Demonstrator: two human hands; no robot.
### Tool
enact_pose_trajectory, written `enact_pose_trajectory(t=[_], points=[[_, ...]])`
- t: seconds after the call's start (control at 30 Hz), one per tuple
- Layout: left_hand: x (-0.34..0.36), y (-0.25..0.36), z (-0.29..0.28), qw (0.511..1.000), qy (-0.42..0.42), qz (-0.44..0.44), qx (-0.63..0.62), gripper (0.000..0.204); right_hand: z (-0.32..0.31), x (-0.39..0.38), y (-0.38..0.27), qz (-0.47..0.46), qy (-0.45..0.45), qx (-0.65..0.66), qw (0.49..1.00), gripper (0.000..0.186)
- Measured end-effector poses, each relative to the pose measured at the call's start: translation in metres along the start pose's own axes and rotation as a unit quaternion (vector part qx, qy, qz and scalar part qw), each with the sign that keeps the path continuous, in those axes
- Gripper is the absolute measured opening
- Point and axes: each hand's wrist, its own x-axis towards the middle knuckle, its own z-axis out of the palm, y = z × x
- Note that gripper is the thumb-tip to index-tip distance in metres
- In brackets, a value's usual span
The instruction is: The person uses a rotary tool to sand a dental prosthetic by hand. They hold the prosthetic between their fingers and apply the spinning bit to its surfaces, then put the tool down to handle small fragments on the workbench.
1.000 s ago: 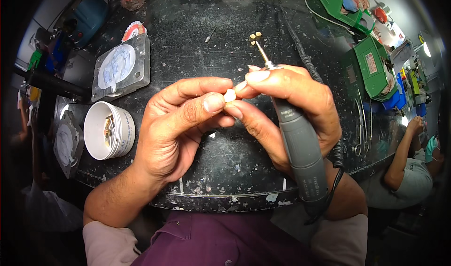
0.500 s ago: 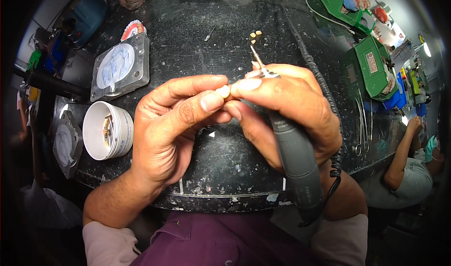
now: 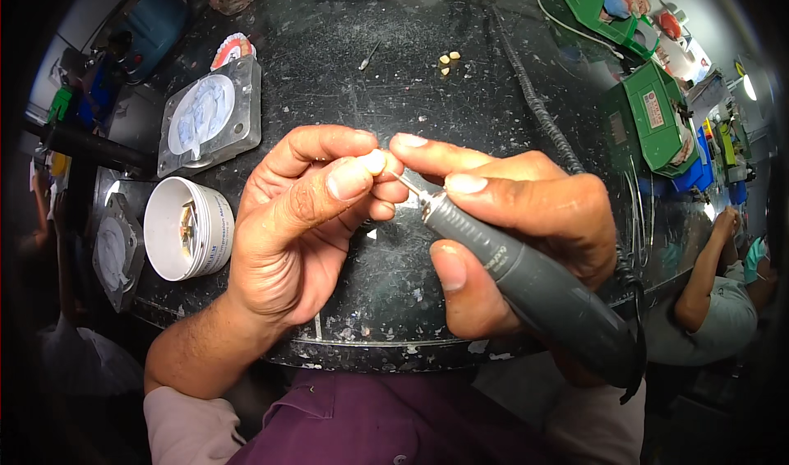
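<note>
Between the thumb and fingers of my left hand (image 3: 300, 206) is a small, pale, tooth-coloured piece that looks like a dental crown (image 3: 374, 162). My right hand (image 3: 526, 210) grips a dark grey rotary handpiece (image 3: 534, 288), its thin metal bur (image 3: 406, 182) slanting up to the left toward the crown. The bur's tip is at the crown's right side; whether it touches I cannot tell. My right index finger reaches close to the crown. Farther off on the black bench lie several small yellowish tooth pieces (image 3: 445, 59) and a loose bur (image 3: 369, 56).
At left stand a metal flask half (image 3: 244, 128) with bluish-white material, a white tub (image 3: 168, 239) holding small metal pieces, and a denture model (image 3: 234, 50). The handpiece's coiled cord (image 3: 534, 95) runs along the right. Green bins (image 3: 649, 116) and scissor-like tools (image 3: 639, 210) lie beyond; another person's arm (image 3: 707, 276) is at far right.
My right hand has turned the handpiece, swinging its bur from pointing away to pointing at the crown. Its fingers have left the crown, which my left hand still holds, slightly farther left.
</note>
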Motion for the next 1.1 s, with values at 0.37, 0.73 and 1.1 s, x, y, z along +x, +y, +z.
enact_pose_trajectory(t=[0.37,0.73,1.1], points=[[-0.0014,-0.0042,-0.0021,1.0,-0.022,0.016,-0.009,0.015,0.001,0.002,0.0027,-0.031,-0.008,-0.042,0.999,0.028],[-0.0015,-0.0043,-0.0008,0.999,-0.023,0.026,-0.011,0.014,-0.0002,0.002,0.0004,-0.015,-0.016,-0.053,0.998,0.028],[-0.0016,-0.0045,0.0005,0.999,-0.013,0.03,0.003,0.014,0.0004,0.002,0.0016,-0.015,-0.013,-0.057,0.998,0.028]])
